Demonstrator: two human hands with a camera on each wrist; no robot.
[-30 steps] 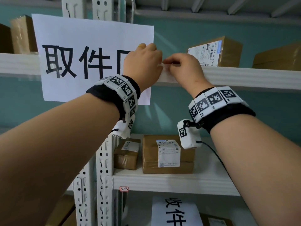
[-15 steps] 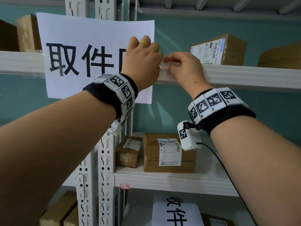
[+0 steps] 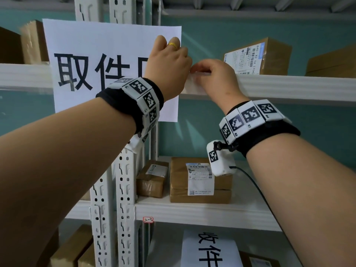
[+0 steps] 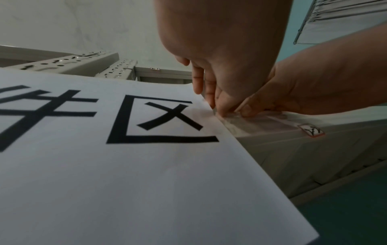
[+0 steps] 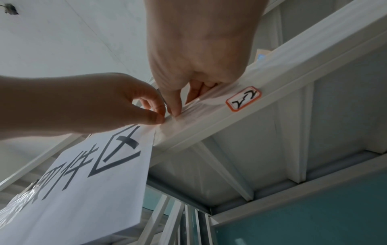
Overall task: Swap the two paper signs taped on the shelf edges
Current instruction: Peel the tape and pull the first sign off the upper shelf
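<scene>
The upper sign (image 3: 107, 54), white paper with large black characters, hangs across the upper shelf edge (image 3: 289, 87). My left hand (image 3: 171, 58) is at the sign's right edge; its thumb and forefinger (image 5: 159, 114) pinch the paper where a clear tape strip (image 5: 199, 106) begins. My right hand (image 3: 210, 74) is just right of it, fingers curled, thumb tip (image 4: 249, 111) and a fingertip picking at the tape (image 4: 261, 124) on the shelf edge. The lower sign (image 3: 210, 249) hangs below the bottom shelf edge, partly cut off.
A small red-bordered label (image 5: 244, 98) sticks on the shelf edge right of the tape. Brown parcels (image 3: 200, 180) sit on the middle shelf, another parcel (image 3: 258, 54) on the upper shelf. Perforated white uprights (image 3: 113, 199) stand under my left arm.
My left hand has shifted slightly upward along the sign's right edge, its knuckles now higher. My right hand stays at the tape on the shelf edge.
</scene>
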